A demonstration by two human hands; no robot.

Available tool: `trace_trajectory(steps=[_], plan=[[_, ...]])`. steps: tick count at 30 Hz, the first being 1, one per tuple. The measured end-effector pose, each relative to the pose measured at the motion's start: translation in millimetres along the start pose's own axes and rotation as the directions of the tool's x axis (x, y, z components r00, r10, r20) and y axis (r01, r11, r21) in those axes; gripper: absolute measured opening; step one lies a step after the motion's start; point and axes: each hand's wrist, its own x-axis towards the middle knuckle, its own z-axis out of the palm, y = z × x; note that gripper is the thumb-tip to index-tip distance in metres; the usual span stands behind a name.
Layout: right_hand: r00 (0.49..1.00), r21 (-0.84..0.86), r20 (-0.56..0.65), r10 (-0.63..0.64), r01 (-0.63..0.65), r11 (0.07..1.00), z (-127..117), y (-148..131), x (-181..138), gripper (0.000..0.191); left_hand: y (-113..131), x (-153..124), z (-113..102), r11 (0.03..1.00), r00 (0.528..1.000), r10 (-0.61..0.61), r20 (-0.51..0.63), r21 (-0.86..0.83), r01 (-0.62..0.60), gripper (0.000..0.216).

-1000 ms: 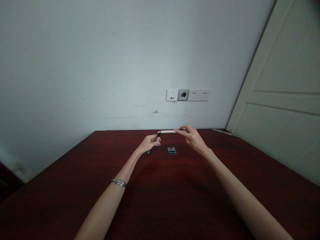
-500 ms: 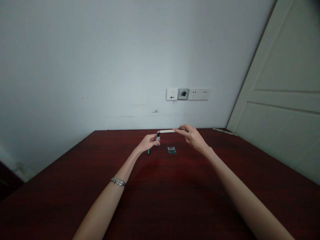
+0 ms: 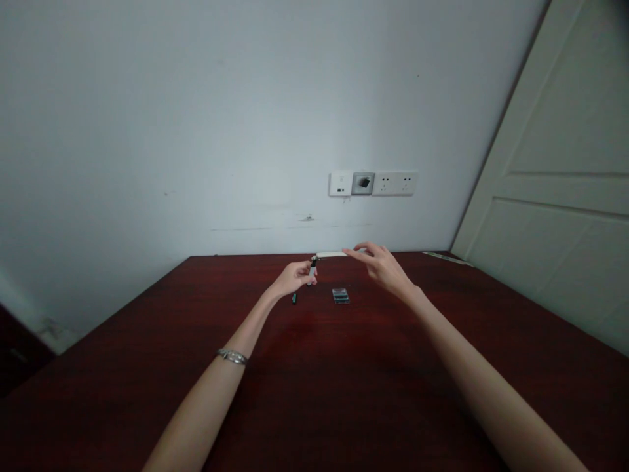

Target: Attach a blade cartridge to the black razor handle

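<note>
Pinched between the thumb and fingers of my left hand point(image 3: 293, 278) is what looks like a folding straight razor, upright by its grey-and-black part point(image 3: 312, 270). Its long white handle point(image 3: 331, 254) stretches rightward from the joint at the top, almost level. My right hand point(image 3: 381, 263) is at the far end of that handle; a stretched fingertip meets or nearly meets the tip, and the other fingers are apart. On the table below lies a small clear pack with dark green stripes point(image 3: 341, 296). A short dark green strip point(image 3: 294, 299) rests beneath my left hand.
The dark red table point(image 3: 314, 380) meets a white wall point(image 3: 255, 131) at the back. Wall sockets point(image 3: 394, 183) sit above it. A flat pale strip point(image 3: 447, 258) lies at the back right corner, close to a white panelled door point(image 3: 565, 183).
My right fingers have eased back, so that more of the white handle's end shows. The view has shifted slightly; my left hand keeps its hold.
</note>
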Motion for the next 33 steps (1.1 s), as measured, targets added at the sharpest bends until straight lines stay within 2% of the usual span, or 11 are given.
trace_trajectory(steps=[6, 12, 16, 20, 25, 28, 33], plan=[[0.99, -0.022, -0.038, 0.137, -0.138, 0.99, 2, 18, -7, 0.058, 7, -3, -2, 0.993, 0.996, -0.088, -0.002, -0.078, 0.088, 0.018], [0.971, 0.012, -0.076, 0.226, -0.226, 0.974, 2, -6, 6, 0.041, 5, -4, 3, 0.978, 0.986, -0.147, 0.073, -0.138, 0.156, 0.02], [0.977, -0.06, -0.095, 0.191, -0.198, 0.978, -1, -25, 13, 0.045, 7, -5, 6, 0.968, 0.973, -0.169, 0.156, -0.16, 0.193, 0.022], [0.985, -0.117, -0.074, 0.157, -0.165, 0.979, 2, -19, 8, 0.048, 8, -5, 6, 0.967, 0.97, -0.157, 0.187, -0.168, 0.189, 0.023], [0.977, -0.095, -0.081, 0.199, -0.206, 0.974, 8, -1, 1, 0.045, 4, -5, 2, 0.966, 0.966, -0.18, 0.187, -0.149, 0.209, 0.023], [0.973, -0.06, -0.112, 0.203, -0.21, 0.976, 7, -9, 5, 0.044, 3, -4, 4, 0.965, 0.959, -0.192, 0.207, -0.136, 0.223, 0.023], [0.987, -0.016, -0.083, 0.135, -0.137, 0.99, 7, -18, 7, 0.045, 7, -4, 6, 0.968, 0.959, -0.174, 0.224, -0.138, 0.208, 0.025]])
